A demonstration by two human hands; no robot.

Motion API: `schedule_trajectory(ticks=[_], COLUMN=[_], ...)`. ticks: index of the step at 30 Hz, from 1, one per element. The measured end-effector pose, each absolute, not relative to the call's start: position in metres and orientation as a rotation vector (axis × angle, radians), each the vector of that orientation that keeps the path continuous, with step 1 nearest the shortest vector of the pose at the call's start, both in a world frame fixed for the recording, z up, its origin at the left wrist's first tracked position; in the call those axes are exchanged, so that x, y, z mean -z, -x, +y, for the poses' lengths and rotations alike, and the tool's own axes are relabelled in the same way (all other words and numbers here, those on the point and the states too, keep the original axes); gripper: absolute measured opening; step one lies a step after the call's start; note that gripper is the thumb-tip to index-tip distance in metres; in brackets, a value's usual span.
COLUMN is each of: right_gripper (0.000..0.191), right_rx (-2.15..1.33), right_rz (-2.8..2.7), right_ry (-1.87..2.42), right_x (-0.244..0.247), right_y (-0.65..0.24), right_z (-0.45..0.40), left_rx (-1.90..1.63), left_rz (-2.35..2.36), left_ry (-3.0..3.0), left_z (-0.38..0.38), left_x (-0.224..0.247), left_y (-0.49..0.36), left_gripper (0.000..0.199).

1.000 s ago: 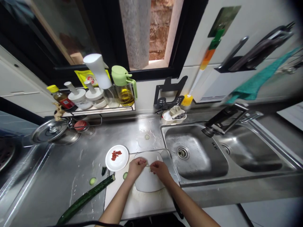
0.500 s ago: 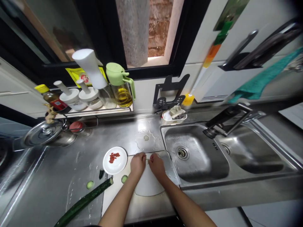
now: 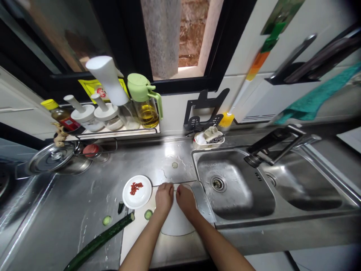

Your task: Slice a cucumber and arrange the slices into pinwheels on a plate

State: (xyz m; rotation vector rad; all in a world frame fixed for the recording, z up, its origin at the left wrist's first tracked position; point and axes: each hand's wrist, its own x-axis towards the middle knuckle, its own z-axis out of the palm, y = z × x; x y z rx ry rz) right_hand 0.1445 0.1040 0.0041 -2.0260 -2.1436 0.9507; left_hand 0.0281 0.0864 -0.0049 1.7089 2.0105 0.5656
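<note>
My left hand (image 3: pixel 164 197) and my right hand (image 3: pixel 185 199) are close together with curled fingers, above the far part of a round white plate (image 3: pixel 176 222). Whatever they may pinch is too small or hidden to name. The plate lies on a pale cutting board (image 3: pixel 135 231). A whole-looking cucumber (image 3: pixel 98 242) with a cut end rests across the board's left edge. One cucumber slice (image 3: pixel 148 214) touches the board beside my left wrist. A small white plate (image 3: pixel 128 199) with chopped red pieces (image 3: pixel 136 187) stands left of my left hand.
Right of the board is a double sink (image 3: pixel 234 180) with a black tap (image 3: pixel 262 150). Another cucumber slice (image 3: pixel 106 220) and a dark cucumber end (image 3: pixel 120 207) lie on the steel counter. An oil jug (image 3: pixel 146 109) stands on the rear shelf; a lidded pot (image 3: pixel 58 160) sits at left.
My right hand has turned slightly, its back now showing more, and both hands stay over the white plate. The whole view has shifted a little.
</note>
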Motion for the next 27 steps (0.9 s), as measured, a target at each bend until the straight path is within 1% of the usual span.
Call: schedule_trajectory(ticks=[11, 15, 19, 23, 27], right_gripper=[0.015, 0.016, 0.015, 0.014, 0.015], right_rx=[-0.938, -0.942, -0.98, -1.029, -1.036], right_rz=[-2.193, -2.182, -2.179, -2.167, -2.226], right_ry=[1.982, 1.974, 1.956, 1.897, 1.842], right_x=[-0.003, -0.008, -0.013, -0.013, -0.012], right_y=[-0.148, -0.154, -0.168, -0.184, -0.192], right_z=[0.096, 0.092, 0.077, 0.051, 0.028], left_rx=[-0.632, -0.769, -0.875, -0.851, -0.776], left_rz=[2.005, 1.973, 2.01, 2.189, 2.236], left_ry=[-1.719, -1.729, -1.651, -1.519, -1.414], left_z=[0.086, 0.077, 0.049, 0.006, -0.028], left_x=[0.012, 0.006, 0.0, 0.003, 0.013], left_y=[-0.028, -0.017, 0.009, 0.036, 0.049], left_gripper=[0.023, 0.025, 0.027, 0.029, 0.031])
